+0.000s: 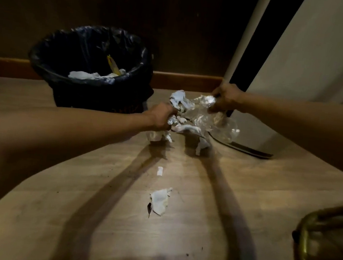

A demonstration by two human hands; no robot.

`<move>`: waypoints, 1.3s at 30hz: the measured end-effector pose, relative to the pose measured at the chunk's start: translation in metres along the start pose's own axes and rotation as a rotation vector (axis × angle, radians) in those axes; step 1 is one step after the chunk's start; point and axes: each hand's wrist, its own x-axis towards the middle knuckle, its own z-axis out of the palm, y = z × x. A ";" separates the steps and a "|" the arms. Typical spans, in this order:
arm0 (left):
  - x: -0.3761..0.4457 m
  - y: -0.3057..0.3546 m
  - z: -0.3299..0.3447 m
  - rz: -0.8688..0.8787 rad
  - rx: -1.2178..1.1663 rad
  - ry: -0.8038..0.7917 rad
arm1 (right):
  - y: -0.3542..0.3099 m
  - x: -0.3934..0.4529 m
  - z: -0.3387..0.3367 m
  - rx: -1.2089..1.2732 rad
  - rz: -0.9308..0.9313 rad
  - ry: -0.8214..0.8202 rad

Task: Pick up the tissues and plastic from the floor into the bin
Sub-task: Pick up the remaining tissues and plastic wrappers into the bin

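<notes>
— How far along are they?

— Partway. The bin [53,52] by the wall already has white tissue inside. Just beside it the left hand [162,116] is clenched on crumpled tissues [188,128], and the right hand [225,97] pinches the clear plastic [216,122] — the bundle hangs low over the wooden floor [244,191], perhaps touching it.

— And what's left?

— A torn tissue piece [159,200] and a small scrap [159,170] lie nearer us, untouched — I'd say another trip.
</notes>
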 end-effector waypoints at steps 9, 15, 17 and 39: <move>-0.052 -0.013 -0.106 -0.084 -0.018 0.296 | -0.063 0.010 -0.026 0.185 -0.027 0.072; -0.078 -0.050 -0.171 -0.209 -0.095 0.514 | -0.100 0.018 -0.029 0.190 -0.059 0.102; -0.085 -0.070 -0.186 -0.288 -0.138 0.571 | -0.113 0.022 -0.031 0.221 -0.077 0.131; -0.132 -0.141 -0.174 -0.520 -0.344 0.684 | -0.282 0.028 -0.027 0.558 -0.404 0.279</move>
